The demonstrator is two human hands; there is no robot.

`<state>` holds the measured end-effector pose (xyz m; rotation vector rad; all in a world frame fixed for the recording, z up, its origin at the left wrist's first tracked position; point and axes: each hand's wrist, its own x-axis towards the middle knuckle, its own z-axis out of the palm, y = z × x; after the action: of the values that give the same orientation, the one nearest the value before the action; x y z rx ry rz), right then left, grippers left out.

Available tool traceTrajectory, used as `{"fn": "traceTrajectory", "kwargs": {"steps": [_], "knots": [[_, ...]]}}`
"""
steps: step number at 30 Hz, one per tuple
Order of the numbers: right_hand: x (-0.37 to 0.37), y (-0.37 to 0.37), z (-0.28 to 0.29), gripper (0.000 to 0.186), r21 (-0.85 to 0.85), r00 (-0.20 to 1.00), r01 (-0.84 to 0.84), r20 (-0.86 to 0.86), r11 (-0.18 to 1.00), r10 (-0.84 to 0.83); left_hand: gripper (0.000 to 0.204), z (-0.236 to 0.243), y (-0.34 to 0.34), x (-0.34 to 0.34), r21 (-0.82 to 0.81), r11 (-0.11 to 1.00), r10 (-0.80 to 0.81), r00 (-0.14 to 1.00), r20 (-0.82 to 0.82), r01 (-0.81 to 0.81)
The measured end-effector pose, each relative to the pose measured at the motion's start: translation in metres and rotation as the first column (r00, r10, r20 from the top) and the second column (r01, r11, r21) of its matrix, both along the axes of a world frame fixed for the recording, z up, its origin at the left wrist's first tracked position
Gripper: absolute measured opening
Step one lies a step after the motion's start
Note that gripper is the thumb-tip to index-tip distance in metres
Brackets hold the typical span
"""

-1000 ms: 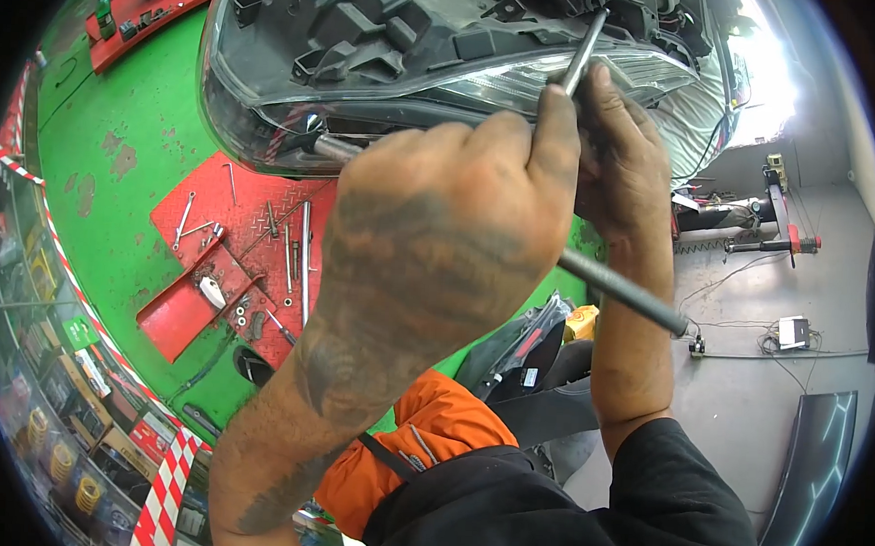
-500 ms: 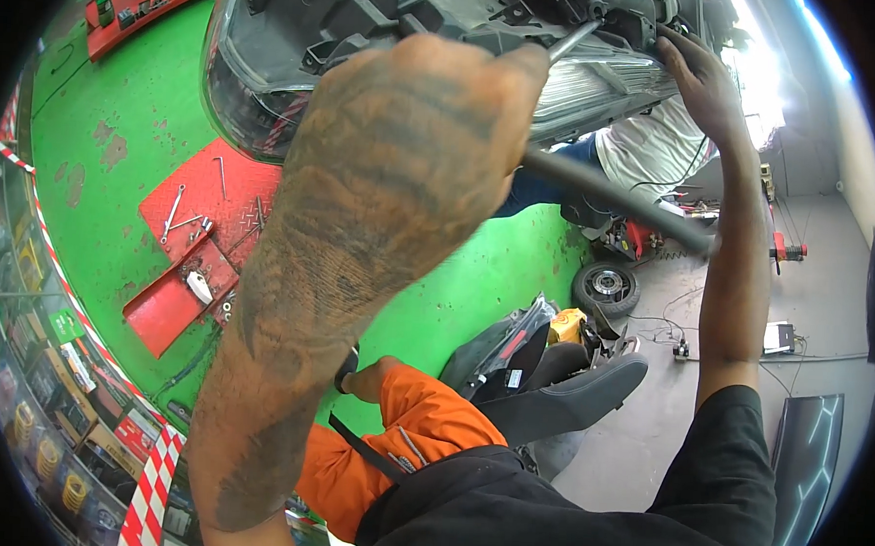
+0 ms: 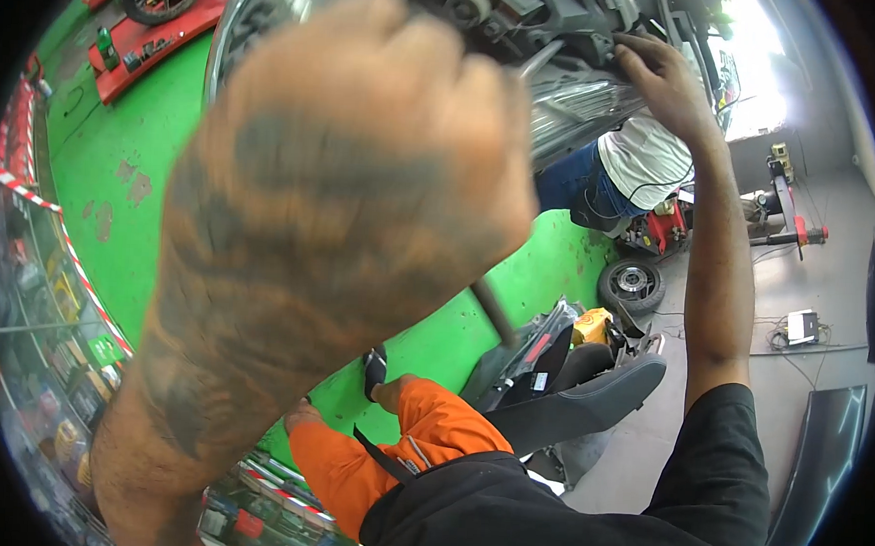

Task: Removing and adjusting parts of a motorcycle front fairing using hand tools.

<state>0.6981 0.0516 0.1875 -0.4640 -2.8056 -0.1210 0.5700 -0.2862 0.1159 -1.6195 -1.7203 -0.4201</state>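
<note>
My left hand (image 3: 364,162), large and close to the camera, is closed in a fist round what looks like a T-handle wrench. Below the fist a dark bar end (image 3: 494,313) of that wrench sticks out. On the fist's far side, a thin metal shaft (image 3: 542,59) reaches up to the dark plastic body (image 3: 584,40) of a scooter or motorbike. The shaft's tip cannot be made out among the parts. With fingers stretched out, my right hand (image 3: 665,83) rests on the bodywork just right of the shaft. A clear, ribbed panel (image 3: 571,113) lies below it.
A person in a white shirt (image 3: 648,150) and jeans stands beyond the vehicle. Below are a loose wheel (image 3: 632,284) and a dark seat (image 3: 589,392). A red lift (image 3: 179,32) stands at upper left. Striped tape (image 3: 90,282) runs past a glass case.
My left fist has moved nearer the camera, and the bar has swung from pointing right to pointing down. My right hand stays on the bodywork, while the view has shifted.
</note>
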Motion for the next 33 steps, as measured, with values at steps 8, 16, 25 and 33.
{"fn": "traceTrajectory", "kwargs": {"steps": [8,16,25,33], "knots": [[-0.006,0.004,0.050,0.043,-0.242,0.958,0.136,0.279,0.961,-0.066,0.042,0.028,0.004,-0.002,-0.213,0.969,-0.094,0.984,0.149,0.125],[-0.011,0.013,0.048,0.010,-0.856,0.873,0.476,0.488,-0.200,-0.009,0.050,0.015,0.007,0.003,-0.062,0.985,-0.126,0.913,0.388,0.162],[-0.011,-0.009,0.040,0.006,-0.941,0.939,0.332,0.336,-0.063,-0.070,0.053,0.012,0.013,0.017,-0.021,0.995,-0.067,0.824,0.562,0.095],[0.041,-0.092,-0.040,0.058,-0.351,0.681,-0.691,-0.610,0.632,0.406,0.039,0.023,0.020,0.026,-0.061,0.998,0.025,0.819,0.574,0.012]]}}
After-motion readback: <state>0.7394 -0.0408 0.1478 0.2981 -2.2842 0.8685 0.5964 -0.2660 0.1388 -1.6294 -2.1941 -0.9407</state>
